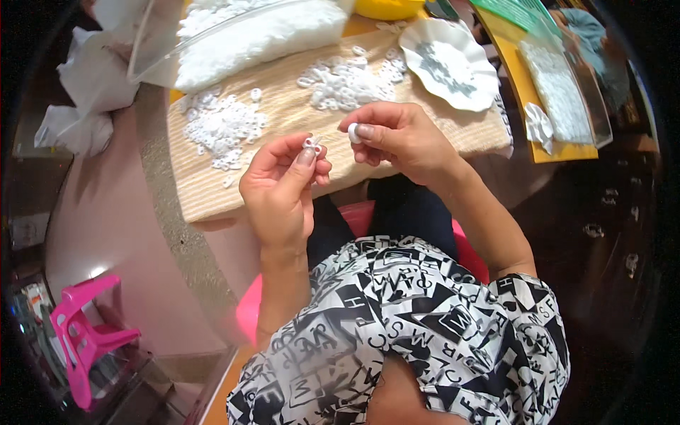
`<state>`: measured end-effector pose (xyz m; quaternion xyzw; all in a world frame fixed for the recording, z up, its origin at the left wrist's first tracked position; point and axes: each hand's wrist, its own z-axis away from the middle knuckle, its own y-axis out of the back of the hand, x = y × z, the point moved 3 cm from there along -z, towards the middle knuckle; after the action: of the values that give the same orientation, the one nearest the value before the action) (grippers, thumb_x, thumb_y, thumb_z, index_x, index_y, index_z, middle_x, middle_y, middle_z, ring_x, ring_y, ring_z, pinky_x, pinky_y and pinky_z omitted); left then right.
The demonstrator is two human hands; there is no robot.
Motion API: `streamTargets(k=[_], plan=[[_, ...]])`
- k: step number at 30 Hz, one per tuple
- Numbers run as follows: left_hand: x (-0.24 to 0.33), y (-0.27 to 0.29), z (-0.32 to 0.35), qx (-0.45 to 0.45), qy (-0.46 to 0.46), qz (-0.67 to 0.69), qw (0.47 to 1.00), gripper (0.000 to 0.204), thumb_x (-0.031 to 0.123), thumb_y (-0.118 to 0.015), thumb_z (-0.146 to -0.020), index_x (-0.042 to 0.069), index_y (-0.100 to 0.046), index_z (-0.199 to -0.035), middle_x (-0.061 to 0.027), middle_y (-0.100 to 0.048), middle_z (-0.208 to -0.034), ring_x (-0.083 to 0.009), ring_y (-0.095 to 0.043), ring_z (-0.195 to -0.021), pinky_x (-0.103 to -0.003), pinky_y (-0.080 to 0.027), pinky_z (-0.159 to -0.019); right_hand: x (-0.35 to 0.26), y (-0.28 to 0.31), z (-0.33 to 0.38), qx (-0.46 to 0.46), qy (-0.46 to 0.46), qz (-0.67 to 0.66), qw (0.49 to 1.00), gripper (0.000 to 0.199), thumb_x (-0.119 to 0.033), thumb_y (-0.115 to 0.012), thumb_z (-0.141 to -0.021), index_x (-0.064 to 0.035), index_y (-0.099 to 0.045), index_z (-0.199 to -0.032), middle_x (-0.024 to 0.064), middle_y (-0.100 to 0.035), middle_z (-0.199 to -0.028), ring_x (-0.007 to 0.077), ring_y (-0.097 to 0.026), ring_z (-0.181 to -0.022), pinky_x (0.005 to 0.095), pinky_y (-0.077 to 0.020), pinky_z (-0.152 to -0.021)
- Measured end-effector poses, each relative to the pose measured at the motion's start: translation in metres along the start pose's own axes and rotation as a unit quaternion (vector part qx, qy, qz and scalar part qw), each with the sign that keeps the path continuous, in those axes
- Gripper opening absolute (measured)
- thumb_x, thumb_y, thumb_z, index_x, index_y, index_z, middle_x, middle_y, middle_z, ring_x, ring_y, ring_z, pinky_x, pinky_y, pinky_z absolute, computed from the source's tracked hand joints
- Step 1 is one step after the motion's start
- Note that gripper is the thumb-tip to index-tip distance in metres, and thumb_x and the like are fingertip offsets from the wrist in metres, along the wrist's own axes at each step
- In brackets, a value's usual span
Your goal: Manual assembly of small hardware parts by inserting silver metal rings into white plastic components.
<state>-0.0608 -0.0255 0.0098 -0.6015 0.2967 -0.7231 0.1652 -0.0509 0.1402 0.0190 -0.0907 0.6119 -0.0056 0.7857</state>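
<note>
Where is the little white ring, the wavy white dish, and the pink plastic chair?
little white ring [353, 132], head view, on its rounded side between the right fingertips.
wavy white dish [464, 88], head view, on its scalloped rim.
pink plastic chair [79, 338], head view, on its backrest.

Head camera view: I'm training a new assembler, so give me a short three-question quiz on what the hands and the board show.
1. True or false: the right hand pinches a small white ring between thumb and finger.
2. What lies in two loose heaps on the beige ribbed board?
A. white plastic rings
B. metal screws
C. coloured beads
3. Fill in: the left hand holds a small white part at its ____.

Key
1. True.
2. A: one white ring pile on the left, another nearer the white scalloped dish.
3. Fingertips.
</note>
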Motion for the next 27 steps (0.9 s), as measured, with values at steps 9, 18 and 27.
streamTargets(k=[9,18,27], plan=[[-0.028,-0.030,0.021,-0.064,0.086,-0.066,0.992,0.017,-0.002,-0.056,-0.078,-0.006,-0.055,-0.095,-0.0103,-0.061,-0.078,-0.0119,-0.058,-0.062,-0.020,-0.048,-0.054,0.015,0.017,0.041,0.007,0.038,-0.154,0.987,0.024,-0.006,-0.056,-0.080,0.0020,-0.055,-0.102,0.0026,-0.057,-0.077,0.0079,-0.053,-0.064,0.0190,-0.0426,-0.056],[-0.034,-0.032,0.024,-0.067,0.079,-0.079,0.991,0.017,-0.003,-0.056,-0.078,-0.006,-0.055,-0.094,-0.0105,-0.060,-0.078,-0.0123,-0.058,-0.063,-0.021,-0.047,-0.054,0.010,0.022,0.052,0.008,0.044,-0.074,0.996,0.028,-0.009,-0.058,-0.079,0.0037,-0.054,-0.104,0.0041,-0.057,-0.079,0.0084,-0.053,-0.068,0.0189,-0.0416,-0.059],[-0.033,-0.032,0.025,-0.071,0.077,-0.073,0.992,0.017,-0.003,-0.055,-0.078,-0.007,-0.055,-0.095,-0.0109,-0.060,-0.078,-0.0126,-0.058,-0.063,-0.021,-0.047,-0.054,0.015,0.022,0.049,-0.037,0.016,-0.240,0.970,0.024,-0.006,-0.053,-0.081,0.0032,-0.054,-0.103,0.0052,-0.057,-0.076,0.0091,-0.054,-0.064,0.0191,-0.0433,-0.056]])
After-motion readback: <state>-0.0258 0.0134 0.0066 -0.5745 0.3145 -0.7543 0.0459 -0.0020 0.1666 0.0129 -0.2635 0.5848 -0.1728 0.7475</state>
